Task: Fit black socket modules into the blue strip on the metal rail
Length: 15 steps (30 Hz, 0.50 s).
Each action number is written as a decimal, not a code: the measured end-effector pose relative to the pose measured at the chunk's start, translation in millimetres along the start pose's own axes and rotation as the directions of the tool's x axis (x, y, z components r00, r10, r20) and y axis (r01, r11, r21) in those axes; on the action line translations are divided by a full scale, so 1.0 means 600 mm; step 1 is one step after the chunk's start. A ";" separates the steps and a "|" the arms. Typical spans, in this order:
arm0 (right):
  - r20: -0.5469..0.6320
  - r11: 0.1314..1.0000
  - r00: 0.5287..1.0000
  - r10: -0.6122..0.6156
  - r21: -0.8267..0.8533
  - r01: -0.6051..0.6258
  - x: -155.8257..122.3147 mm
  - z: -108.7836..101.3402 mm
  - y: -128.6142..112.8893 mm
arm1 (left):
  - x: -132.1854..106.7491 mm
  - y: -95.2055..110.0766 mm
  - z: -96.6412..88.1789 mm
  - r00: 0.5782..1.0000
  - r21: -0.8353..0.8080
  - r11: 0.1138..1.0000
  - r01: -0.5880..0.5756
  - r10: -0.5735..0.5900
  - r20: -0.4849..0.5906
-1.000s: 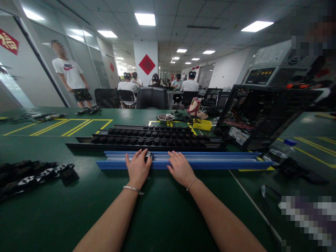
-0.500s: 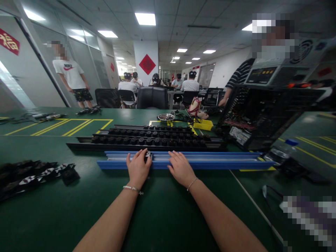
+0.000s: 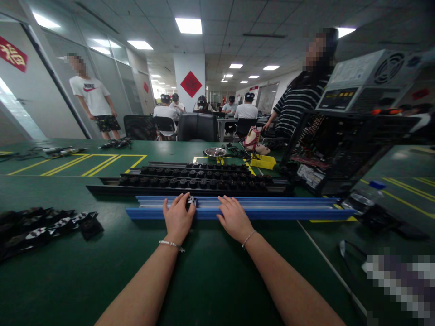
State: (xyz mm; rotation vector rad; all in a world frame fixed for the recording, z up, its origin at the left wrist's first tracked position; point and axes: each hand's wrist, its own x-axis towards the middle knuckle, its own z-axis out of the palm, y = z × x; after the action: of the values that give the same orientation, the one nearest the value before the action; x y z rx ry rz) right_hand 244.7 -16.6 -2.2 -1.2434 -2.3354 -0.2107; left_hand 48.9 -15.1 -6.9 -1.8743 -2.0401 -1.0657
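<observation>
A long blue channel rail (image 3: 285, 213) lies crosswise on the green table. My left hand (image 3: 178, 219) is closed around a small black part with a light top (image 3: 190, 200) that sits in the rail's channel, the thumb on its near side. Farther right, my right hand (image 3: 235, 219) lies on the rail with fingers stretched forward and thumb apart; nothing shows in it. Just behind stand black rails (image 3: 102, 189) lined with several round black parts (image 3: 183, 183).
More black parts (image 3: 44, 228) lie in rows at left. A metal bowl (image 3: 215, 152) and yellow tray (image 3: 263, 162) stand behind the rails. At right are an open computer case (image 3: 343, 149) and a plastic bottle (image 3: 369, 194). People stand and sit beyond the table.
My hands and the blue rail stay nearly still. The person in the striped top behind the computer case has moved left and farther back.
</observation>
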 end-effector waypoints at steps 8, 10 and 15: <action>0.001 1.000 1.000 0.004 0.007 -0.004 0.000 -0.003 -0.001 | 0.002 -0.006 -0.004 1.000 0.004 1.000 0.003 -0.003 0.015; 0.004 1.000 1.000 0.004 0.002 -0.004 0.000 -0.004 -0.002 | 0.003 -0.009 -0.005 1.000 0.005 1.000 0.005 -0.005 0.017; 0.012 1.000 1.000 0.006 -0.007 -0.006 0.000 -0.003 -0.002 | 0.004 -0.012 -0.008 0.999 -0.002 1.000 0.024 -0.024 0.024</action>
State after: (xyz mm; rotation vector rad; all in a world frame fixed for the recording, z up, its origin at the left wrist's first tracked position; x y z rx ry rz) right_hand 244.4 -17.8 -0.5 -1.2575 -2.3425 -0.2100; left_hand 40.1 -15.9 -4.7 -1.8767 -2.0803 -1.0566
